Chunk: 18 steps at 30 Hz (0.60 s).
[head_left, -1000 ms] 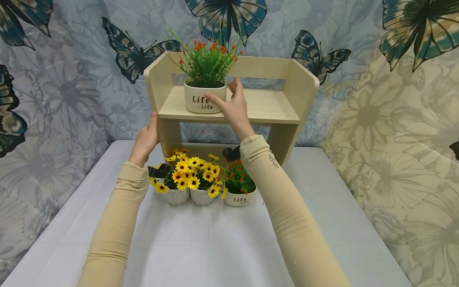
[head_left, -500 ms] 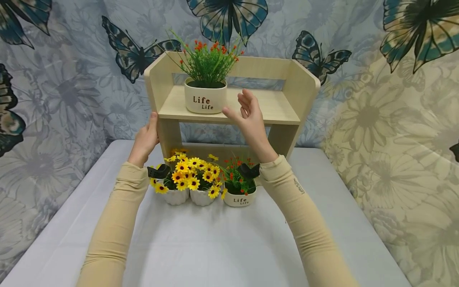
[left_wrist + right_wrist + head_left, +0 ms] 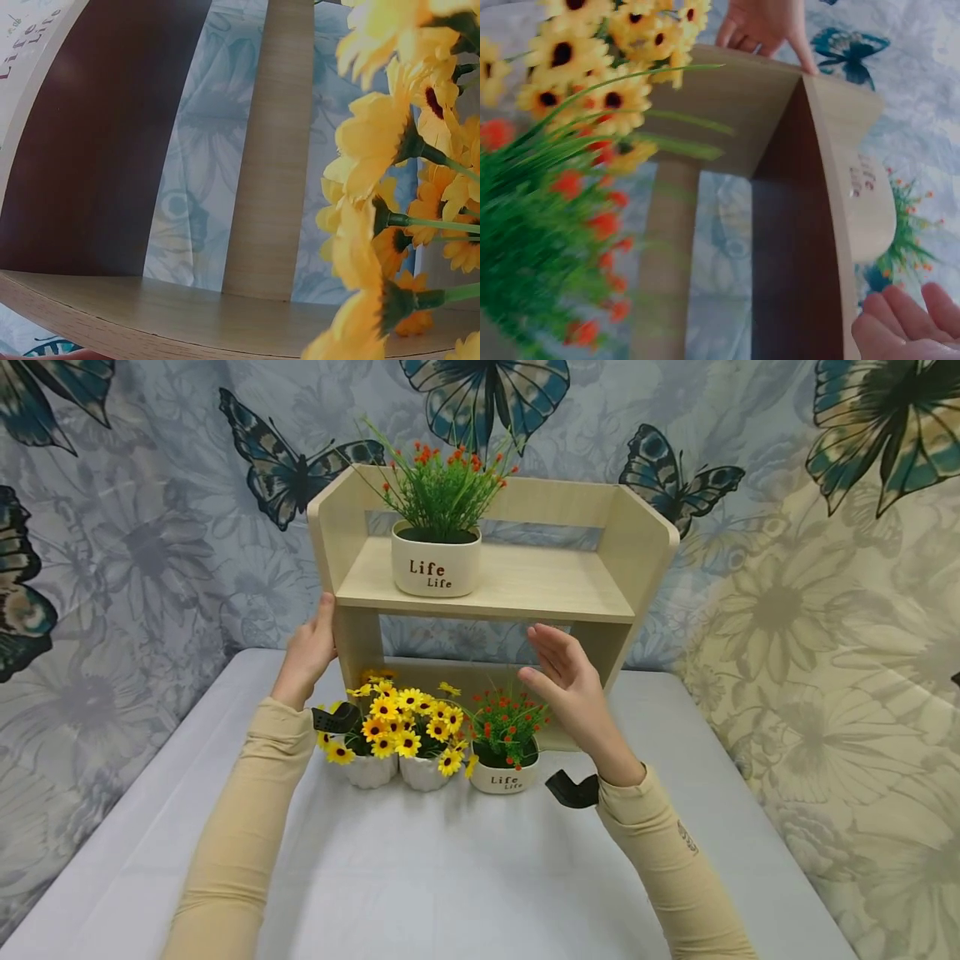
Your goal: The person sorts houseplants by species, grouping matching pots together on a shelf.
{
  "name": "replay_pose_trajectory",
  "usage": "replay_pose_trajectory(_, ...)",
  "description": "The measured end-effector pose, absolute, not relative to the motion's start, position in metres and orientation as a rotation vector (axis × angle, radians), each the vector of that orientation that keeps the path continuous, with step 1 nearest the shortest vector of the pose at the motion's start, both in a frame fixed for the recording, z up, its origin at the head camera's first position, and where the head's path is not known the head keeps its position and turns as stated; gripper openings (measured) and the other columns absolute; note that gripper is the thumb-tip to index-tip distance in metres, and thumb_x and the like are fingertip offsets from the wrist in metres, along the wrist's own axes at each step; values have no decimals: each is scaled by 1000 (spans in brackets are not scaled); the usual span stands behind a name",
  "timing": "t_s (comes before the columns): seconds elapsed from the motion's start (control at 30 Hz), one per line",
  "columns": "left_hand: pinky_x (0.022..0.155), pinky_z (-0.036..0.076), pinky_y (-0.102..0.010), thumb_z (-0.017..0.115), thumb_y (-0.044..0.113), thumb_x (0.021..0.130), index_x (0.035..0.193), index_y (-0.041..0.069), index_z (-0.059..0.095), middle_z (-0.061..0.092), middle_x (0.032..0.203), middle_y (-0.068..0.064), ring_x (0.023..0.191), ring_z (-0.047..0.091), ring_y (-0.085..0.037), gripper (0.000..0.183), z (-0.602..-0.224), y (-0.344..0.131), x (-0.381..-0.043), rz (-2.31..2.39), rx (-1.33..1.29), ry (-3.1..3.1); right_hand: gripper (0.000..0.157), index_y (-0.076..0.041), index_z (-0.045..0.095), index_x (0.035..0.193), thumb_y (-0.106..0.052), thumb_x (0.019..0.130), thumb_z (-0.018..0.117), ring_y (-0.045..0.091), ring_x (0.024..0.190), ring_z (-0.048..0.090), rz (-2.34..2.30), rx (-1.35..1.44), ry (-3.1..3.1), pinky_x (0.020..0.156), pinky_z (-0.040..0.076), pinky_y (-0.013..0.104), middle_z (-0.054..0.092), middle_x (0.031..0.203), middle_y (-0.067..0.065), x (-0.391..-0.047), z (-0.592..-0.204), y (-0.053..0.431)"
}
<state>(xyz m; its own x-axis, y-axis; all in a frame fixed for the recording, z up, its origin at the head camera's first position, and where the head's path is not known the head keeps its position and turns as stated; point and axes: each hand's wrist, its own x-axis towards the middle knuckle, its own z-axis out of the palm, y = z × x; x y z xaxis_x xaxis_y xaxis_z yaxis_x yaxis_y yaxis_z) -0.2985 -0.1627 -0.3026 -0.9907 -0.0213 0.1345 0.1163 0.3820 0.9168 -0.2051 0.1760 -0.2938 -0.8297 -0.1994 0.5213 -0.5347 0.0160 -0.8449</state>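
Observation:
My left hand (image 3: pixel 306 652) rests against the outer left side of a light wooden two-tier shelf (image 3: pixel 540 581), its thumb along the front edge; its other fingers are mostly hidden in the head view. My right hand (image 3: pixel 573 693) is in front of the shelf's lower right part, fingers loosely extended, holding nothing. On the upper tier, left of centre, stands a white oval flowerpot (image 3: pixel 437 564) reading "Life", with red-flowered grass. A similar red-flowered pot (image 3: pixel 504 777) stands on the table, left of my right hand. The right wrist view shows the upper pot (image 3: pixel 874 202) sideways.
Two white pots, the left (image 3: pixel 369 772) and the right (image 3: pixel 423 772), with yellow flowers, stand before the shelf's lower tier. A white cloth covers the table (image 3: pixel 450 885). Butterfly-patterned fabric (image 3: pixel 150 552) hangs close behind the shelf.
My right hand has left the pot on the upper tier and moved down and right, toward the lower part of the shelf. My left hand stays at the shelf's side.

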Motion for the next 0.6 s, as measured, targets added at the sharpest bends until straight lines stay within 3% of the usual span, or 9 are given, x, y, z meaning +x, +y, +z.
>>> replay_pose_trajectory(0.13, 96, 37, -50, 17, 75, 84, 147, 7, 25, 36, 139, -26, 121, 41, -40, 94, -303, -162, -300, -1675, -92, -2502, 57, 3, 33, 138, -3, 89, 62, 24, 131, 32, 1933, 773, -2018, 106, 25, 31, 35, 141, 20, -193, -310, 191)
replay_pose_trajectory(0.43, 96, 37, -51, 17, 75, 84, 147, 5, 25, 39, 136, -27, 118, 44, -41, 94, -304, -161, -300, -1664, -98, -2511, 66, 10, 29, 137, -10, 86, 67, 28, 130, 32, 1972, 902, -1869, 106, 23, 37, 37, 139, 21, -170, -349, 217)
replay_pose_trajectory(0.6, 97, 36, -51, 17, 75, 84, 147, 5, 25, 37, 137, -27, 118, 44, -41, 94, -303, -161, -300, -1669, -93, -2506, 66, 16, 26, 135, -5, 86, 66, 32, 129, 33, 1970, 967, -1764, 105, 25, 38, 37, 137, 27, -164, -364, 227)
